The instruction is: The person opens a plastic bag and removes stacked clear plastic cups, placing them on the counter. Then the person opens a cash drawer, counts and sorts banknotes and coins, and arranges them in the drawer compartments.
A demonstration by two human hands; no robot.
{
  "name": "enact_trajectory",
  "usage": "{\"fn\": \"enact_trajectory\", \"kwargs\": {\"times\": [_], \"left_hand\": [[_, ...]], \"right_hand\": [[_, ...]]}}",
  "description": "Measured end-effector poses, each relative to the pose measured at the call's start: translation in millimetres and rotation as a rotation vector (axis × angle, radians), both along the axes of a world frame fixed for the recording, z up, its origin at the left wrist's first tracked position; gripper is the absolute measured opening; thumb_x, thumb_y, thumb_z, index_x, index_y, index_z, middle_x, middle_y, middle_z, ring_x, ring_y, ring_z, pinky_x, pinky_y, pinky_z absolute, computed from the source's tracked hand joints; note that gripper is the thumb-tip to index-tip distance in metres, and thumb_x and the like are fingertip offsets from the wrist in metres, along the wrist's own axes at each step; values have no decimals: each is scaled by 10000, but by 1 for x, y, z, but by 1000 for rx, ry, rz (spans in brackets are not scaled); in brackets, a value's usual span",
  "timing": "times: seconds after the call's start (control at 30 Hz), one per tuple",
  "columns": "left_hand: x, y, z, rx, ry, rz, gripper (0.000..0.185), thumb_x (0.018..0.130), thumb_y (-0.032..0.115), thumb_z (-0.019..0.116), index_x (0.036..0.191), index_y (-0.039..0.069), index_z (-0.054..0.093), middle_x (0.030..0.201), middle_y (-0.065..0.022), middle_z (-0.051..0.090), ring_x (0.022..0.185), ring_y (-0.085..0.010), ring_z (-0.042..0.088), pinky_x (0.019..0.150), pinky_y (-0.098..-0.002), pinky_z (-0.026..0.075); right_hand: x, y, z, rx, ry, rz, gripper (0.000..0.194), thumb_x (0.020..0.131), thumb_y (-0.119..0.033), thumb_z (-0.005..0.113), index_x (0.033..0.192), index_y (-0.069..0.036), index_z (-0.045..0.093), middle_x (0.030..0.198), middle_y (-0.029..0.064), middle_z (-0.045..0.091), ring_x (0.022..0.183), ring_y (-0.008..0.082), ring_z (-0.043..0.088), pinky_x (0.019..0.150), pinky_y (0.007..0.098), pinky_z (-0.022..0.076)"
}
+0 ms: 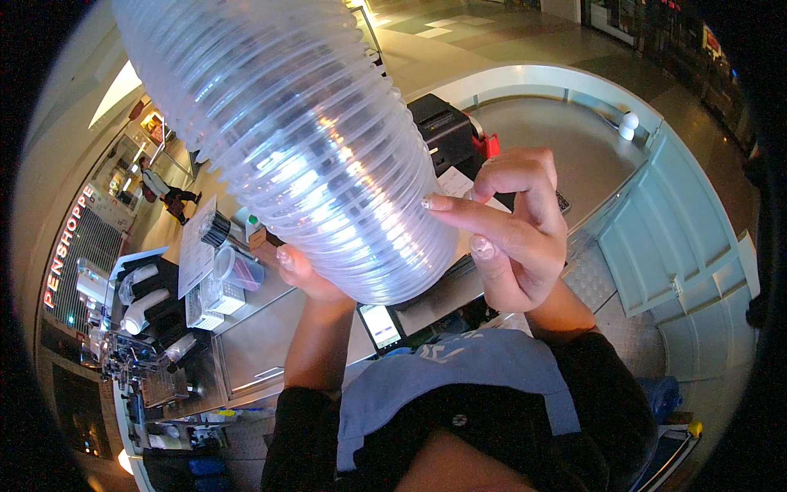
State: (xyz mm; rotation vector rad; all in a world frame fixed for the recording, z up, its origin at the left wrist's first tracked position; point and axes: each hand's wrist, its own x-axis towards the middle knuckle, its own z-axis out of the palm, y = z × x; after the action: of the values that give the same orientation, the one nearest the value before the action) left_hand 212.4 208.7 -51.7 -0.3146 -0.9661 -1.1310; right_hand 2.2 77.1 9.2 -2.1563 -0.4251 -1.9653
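Observation:
A tall stack of nested clear plastic cups or lids (320,166) tilts across the middle of the view, its upper end running out past the top edge. My left hand (310,277) supports it from beneath at the lower left, and most of its fingers are hidden behind the plastic. My right hand (519,227) is at the stack's right side. Its index fingertip meets or nearly meets the ridged rims, with the thumb apart and the other fingers curled. Nothing is enclosed in that hand.
Beyond the stack stands a black printer (439,123) beside a red object (489,146). A lit phone or tablet (380,326) lies below. White baskets (222,295), a translucent cup (237,269) and black straws (215,229) occupy the left counter. A pale blue panel (670,221) curves along the right. A person (163,187) walks outside.

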Motion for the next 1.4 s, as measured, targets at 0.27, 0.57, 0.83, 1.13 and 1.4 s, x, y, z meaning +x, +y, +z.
{"fn": "enact_trajectory", "kwargs": {"times": [0.27,0.57,0.83,1.13,1.4], "left_hand": [[-30,-8,23,70,-163,372,964,802,778,419,1471,93,305,1432,-153,410,1259,-324,460,1023,-481,417],[-26,-7,12,179,-228,497,966,790,757,448,1469,85,300,1428,-157,412,1258,-325,463,1024,-481,419],[-26,-7,8,254,-268,577,970,780,739,473,1468,79,296,1425,-161,413,1257,-327,465,1024,-481,420],[-26,-7,2,315,-292,647,975,768,718,502,1466,72,292,1421,-165,414,1257,-328,467,1024,-481,422],[-26,-9,-3,342,-298,689,980,757,700,527,1464,65,288,1417,-169,415,1256,-329,469,1024,-481,423]], "right_hand": [[-2,2,1,44,22,6,287,888,-197,520,996,-29,727,840,80,489,813,217,447,717,348,346],[2,2,1,39,26,-11,279,892,-188,521,1000,-38,731,845,75,488,815,213,440,698,345,356],[1,3,5,29,42,-52,288,907,-195,506,1002,-42,731,847,75,478,814,214,435,706,343,360],[4,4,6,85,-40,-1,362,707,-121,674,1062,-116,744,822,45,510,768,214,472,720,325,366],[1,7,12,95,-55,22,350,709,-125,668,1050,-107,744,817,48,521,765,210,475,711,324,369]]}}
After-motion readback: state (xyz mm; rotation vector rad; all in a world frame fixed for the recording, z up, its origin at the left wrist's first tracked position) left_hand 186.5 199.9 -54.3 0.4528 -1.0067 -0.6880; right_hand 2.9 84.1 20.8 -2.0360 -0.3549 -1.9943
